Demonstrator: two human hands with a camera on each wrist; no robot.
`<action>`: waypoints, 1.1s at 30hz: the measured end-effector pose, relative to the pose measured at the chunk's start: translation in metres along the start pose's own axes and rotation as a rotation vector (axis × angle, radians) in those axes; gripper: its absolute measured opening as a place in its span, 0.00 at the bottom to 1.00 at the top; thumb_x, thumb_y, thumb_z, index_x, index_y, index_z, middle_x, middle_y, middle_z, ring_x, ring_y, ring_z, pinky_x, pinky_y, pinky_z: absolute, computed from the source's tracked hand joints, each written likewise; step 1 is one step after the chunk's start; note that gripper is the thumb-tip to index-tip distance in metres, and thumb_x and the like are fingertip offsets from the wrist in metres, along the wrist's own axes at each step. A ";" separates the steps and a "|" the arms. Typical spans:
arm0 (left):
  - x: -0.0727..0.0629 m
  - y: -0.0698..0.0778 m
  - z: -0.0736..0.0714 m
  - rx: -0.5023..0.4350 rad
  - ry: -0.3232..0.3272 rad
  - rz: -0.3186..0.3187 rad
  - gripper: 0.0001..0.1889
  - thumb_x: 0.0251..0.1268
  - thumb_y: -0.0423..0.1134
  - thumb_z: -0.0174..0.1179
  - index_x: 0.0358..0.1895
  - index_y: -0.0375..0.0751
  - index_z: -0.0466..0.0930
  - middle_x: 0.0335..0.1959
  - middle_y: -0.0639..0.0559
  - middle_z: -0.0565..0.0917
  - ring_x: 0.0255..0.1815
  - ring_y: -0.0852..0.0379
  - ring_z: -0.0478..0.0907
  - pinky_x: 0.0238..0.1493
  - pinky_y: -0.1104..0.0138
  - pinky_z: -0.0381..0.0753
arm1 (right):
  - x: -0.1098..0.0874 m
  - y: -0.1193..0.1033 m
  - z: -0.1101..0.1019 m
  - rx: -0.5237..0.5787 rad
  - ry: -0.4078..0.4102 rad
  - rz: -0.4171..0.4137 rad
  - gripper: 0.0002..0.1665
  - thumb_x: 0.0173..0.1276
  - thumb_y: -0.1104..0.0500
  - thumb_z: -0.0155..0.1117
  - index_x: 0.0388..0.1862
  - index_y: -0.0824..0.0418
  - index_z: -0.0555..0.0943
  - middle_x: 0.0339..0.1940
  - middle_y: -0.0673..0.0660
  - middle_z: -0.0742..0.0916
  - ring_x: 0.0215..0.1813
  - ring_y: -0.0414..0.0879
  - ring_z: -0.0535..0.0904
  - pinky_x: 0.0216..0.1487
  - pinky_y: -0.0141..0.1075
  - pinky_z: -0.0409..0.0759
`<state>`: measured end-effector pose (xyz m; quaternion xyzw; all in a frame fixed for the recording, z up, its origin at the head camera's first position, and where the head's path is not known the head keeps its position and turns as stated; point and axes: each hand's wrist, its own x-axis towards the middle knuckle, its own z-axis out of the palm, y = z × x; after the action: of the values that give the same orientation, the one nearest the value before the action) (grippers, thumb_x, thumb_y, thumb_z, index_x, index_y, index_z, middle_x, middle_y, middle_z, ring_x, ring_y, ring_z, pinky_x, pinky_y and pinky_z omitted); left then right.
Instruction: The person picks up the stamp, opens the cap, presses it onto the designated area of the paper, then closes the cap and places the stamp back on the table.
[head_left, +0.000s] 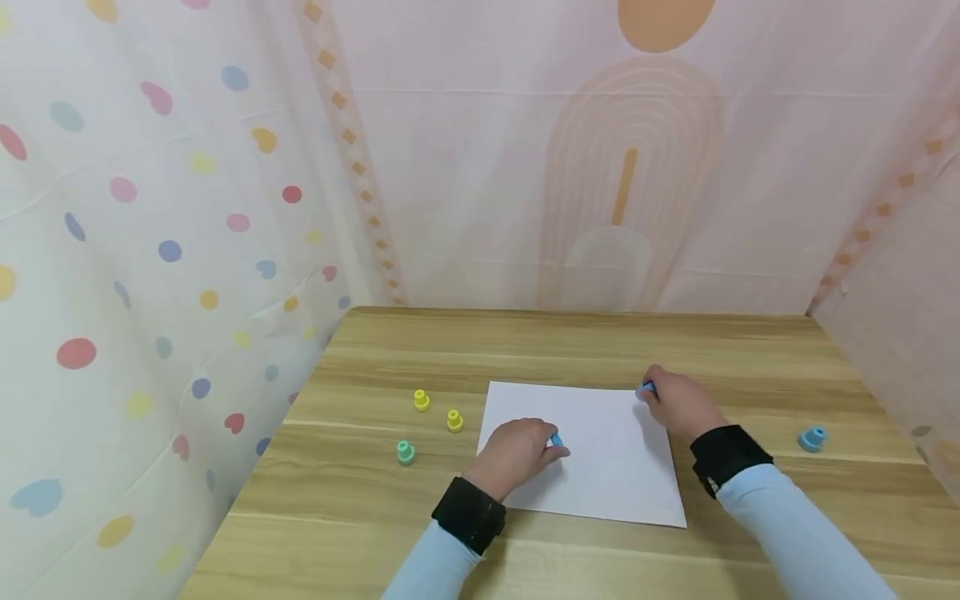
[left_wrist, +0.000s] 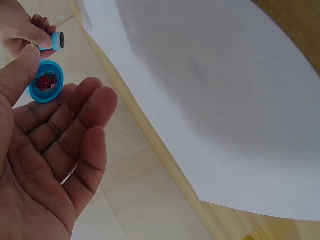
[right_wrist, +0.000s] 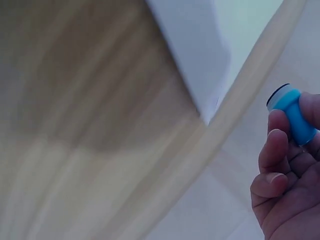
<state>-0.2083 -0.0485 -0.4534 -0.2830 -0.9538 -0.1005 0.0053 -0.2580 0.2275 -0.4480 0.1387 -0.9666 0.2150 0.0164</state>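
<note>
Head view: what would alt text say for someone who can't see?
A person's left hand holds a blue piece over white paper; the right hand holds a second blue piece at its far right corner. On the table, two yellow pieces and a green piece stand left of the paper, a third blue piece right.

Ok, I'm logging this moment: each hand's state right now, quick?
Left hand: holding a round blue piece with a fruit picture.
Right hand: holding a dark-ended blue piece.
</note>
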 end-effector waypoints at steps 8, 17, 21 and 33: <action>-0.001 -0.001 -0.002 -0.015 0.018 -0.029 0.14 0.61 0.53 0.68 0.36 0.45 0.85 0.28 0.60 0.82 0.27 0.65 0.73 0.35 0.72 0.77 | -0.016 -0.031 0.025 0.039 0.032 -0.049 0.09 0.71 0.62 0.64 0.43 0.67 0.76 0.33 0.56 0.84 0.32 0.47 0.77 0.37 0.44 0.79; -0.003 -0.004 -0.003 -0.009 0.077 -0.047 0.16 0.57 0.54 0.71 0.37 0.45 0.85 0.28 0.59 0.82 0.27 0.65 0.75 0.33 0.72 0.77 | -0.028 -0.066 0.040 0.131 0.025 -0.059 0.10 0.70 0.59 0.66 0.45 0.62 0.77 0.36 0.55 0.85 0.35 0.45 0.77 0.42 0.44 0.81; -0.003 -0.004 -0.002 -0.007 0.093 -0.055 0.16 0.57 0.54 0.71 0.37 0.45 0.85 0.28 0.59 0.82 0.26 0.65 0.74 0.33 0.72 0.76 | -0.031 -0.075 0.044 0.153 0.018 -0.064 0.10 0.70 0.59 0.66 0.45 0.61 0.77 0.37 0.55 0.85 0.35 0.45 0.77 0.42 0.44 0.81; -0.004 -0.004 -0.002 -0.038 0.116 -0.054 0.16 0.57 0.53 0.71 0.38 0.45 0.85 0.26 0.59 0.80 0.24 0.65 0.71 0.30 0.72 0.73 | -0.035 -0.097 0.043 0.320 -0.002 -0.094 0.06 0.71 0.60 0.65 0.43 0.59 0.77 0.30 0.48 0.81 0.29 0.42 0.71 0.32 0.35 0.71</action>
<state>-0.2071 -0.0544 -0.4525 -0.2510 -0.9571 -0.1350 0.0523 -0.1969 0.1342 -0.4508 0.1848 -0.9125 0.3650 0.0030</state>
